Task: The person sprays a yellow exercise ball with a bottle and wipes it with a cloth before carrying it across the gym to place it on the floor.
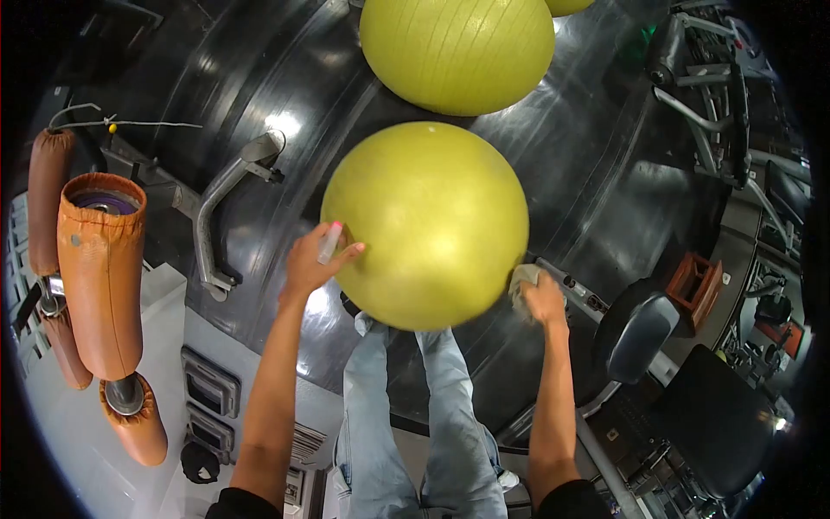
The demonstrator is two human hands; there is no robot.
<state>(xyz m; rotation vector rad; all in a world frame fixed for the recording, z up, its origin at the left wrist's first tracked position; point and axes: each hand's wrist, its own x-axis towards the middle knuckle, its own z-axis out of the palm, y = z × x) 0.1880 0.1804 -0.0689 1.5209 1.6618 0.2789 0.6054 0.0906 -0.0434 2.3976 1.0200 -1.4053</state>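
A large yellow-green exercise ball (428, 225) is in front of my legs, between my two hands. My left hand (318, 259) is at the ball's left side, its fingers wrapped round a small clear bottle (329, 243) with a pink top, the thumb reaching toward the ball. At the ball's lower right, my right hand (545, 299) grips a crumpled greyish cloth (524, 290) close to the ball's edge.
A second yellow-green ball (458, 52) stands beyond the first on the dark floor (605, 190), with part of another behind. Prosthetic legs (102, 277) are at the left, near a metal bar (206, 225). Gym machines and a black seat (641, 333) stand at the right.
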